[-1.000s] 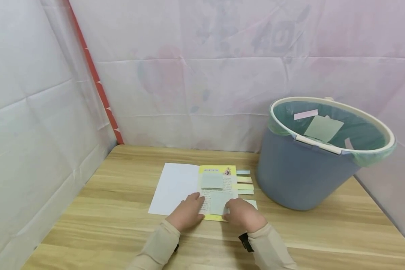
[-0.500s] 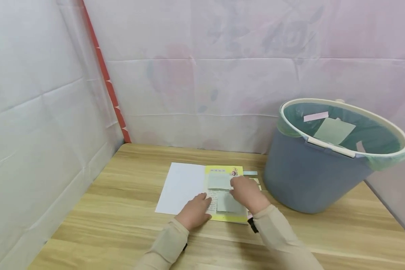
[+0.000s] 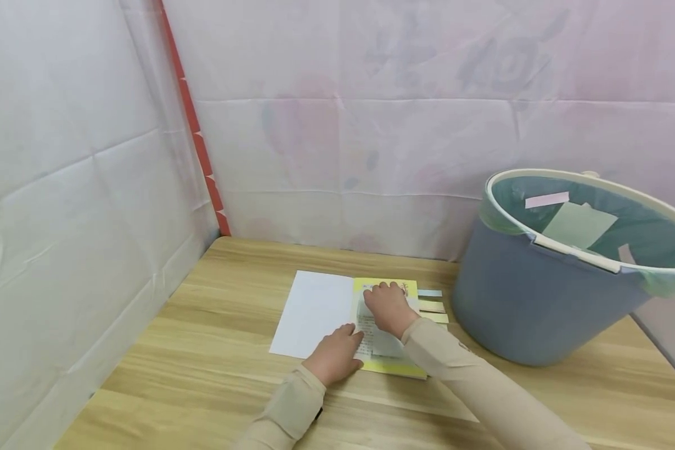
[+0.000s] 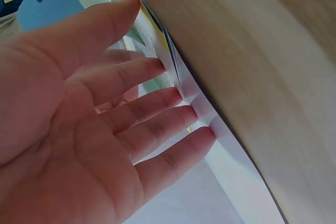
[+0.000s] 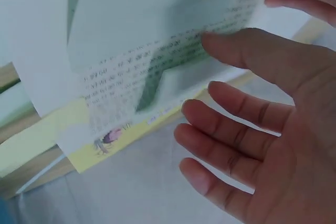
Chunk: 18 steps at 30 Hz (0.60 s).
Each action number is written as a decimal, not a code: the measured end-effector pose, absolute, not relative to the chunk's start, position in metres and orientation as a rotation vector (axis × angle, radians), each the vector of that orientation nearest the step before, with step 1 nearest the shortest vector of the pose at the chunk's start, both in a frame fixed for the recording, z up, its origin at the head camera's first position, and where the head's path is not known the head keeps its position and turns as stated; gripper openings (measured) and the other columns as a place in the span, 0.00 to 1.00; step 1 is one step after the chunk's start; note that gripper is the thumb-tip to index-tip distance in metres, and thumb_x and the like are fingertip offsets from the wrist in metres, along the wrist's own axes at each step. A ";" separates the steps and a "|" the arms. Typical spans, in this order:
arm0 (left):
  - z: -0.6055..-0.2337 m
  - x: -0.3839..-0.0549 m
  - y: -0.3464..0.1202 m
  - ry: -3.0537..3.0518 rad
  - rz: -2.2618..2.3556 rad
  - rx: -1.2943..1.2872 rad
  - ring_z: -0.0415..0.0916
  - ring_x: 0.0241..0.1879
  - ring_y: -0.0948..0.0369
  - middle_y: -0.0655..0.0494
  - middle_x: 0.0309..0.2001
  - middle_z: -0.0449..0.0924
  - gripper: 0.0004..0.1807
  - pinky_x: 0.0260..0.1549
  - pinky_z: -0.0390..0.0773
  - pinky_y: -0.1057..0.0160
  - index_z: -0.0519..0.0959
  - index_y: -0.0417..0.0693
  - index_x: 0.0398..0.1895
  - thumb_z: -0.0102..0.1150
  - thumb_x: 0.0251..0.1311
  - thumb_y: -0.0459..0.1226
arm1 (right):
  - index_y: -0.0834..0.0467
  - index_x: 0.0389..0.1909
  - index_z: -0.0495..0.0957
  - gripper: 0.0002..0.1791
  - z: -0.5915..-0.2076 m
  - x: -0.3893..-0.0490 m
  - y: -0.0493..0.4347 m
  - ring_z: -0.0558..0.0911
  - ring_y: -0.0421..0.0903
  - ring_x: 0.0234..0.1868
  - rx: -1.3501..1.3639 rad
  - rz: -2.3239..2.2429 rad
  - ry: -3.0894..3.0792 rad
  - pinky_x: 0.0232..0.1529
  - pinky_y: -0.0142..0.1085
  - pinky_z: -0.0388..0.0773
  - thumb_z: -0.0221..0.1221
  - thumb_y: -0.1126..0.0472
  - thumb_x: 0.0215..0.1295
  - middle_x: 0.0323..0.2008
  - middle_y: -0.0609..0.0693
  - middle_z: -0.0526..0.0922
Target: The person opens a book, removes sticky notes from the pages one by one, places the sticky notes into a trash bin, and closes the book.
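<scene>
A booklet lies spread on the table, with a white left page (image 3: 317, 312) and a yellow-edged printed right page (image 3: 390, 367). My left hand (image 3: 333, 356) rests at the lower part of the booklet near its fold, fingers extended. Over the upper pale green sticky note (image 3: 364, 307) is my right hand (image 3: 390, 309), covering much of it. In the right wrist view this note (image 5: 191, 74) looks partly raised and casts a dark shadow; the thumb is at it and the other fingers are spread apart. A lower sticky note (image 3: 385, 347) lies flat on the page.
Coloured paper tabs (image 3: 432, 306) stick out past the booklet's right edge. At the right stands a blue-grey bucket (image 3: 540, 300) with a green liner, holding a pale green note (image 3: 579, 225) and pink strips (image 3: 547, 200). Cloth walls (image 3: 337, 150) border the table (image 3: 202, 356).
My right hand has moved from the lower right of the page up and left onto the upper sticky note. The left hand has stayed on the booklet. The head view has shifted left.
</scene>
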<state>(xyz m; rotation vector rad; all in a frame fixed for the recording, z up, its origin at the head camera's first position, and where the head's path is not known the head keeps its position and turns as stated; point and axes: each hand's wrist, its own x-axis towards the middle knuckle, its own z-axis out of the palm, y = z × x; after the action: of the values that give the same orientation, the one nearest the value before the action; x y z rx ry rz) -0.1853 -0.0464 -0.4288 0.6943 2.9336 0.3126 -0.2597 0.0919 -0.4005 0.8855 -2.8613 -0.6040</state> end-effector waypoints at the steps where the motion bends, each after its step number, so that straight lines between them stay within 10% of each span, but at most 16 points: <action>1: -0.429 -0.185 -0.046 2.936 0.305 0.696 0.69 0.62 0.49 0.42 0.63 0.70 0.29 0.54 0.76 0.54 0.74 0.39 0.60 0.66 0.57 0.43 | 0.61 0.41 0.77 0.13 -0.401 -0.260 0.091 0.80 0.49 0.35 0.887 -0.606 -2.856 0.41 0.43 0.79 0.66 0.60 0.57 0.33 0.54 0.82; 18: -0.428 -0.186 -0.046 2.892 0.347 0.648 0.65 0.65 0.48 0.42 0.65 0.67 0.29 0.55 0.74 0.49 0.72 0.40 0.63 0.64 0.60 0.42 | 0.64 0.36 0.82 0.04 -0.396 -0.259 0.095 0.82 0.49 0.32 0.753 -0.470 -2.845 0.32 0.40 0.83 0.63 0.67 0.61 0.29 0.55 0.82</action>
<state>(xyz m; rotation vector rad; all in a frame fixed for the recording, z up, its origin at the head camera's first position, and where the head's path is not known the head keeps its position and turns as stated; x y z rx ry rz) -0.1857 -0.0459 -0.4285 0.6479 2.8917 0.3471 -0.2591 0.0952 -0.3957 0.7525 -2.8446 -0.4705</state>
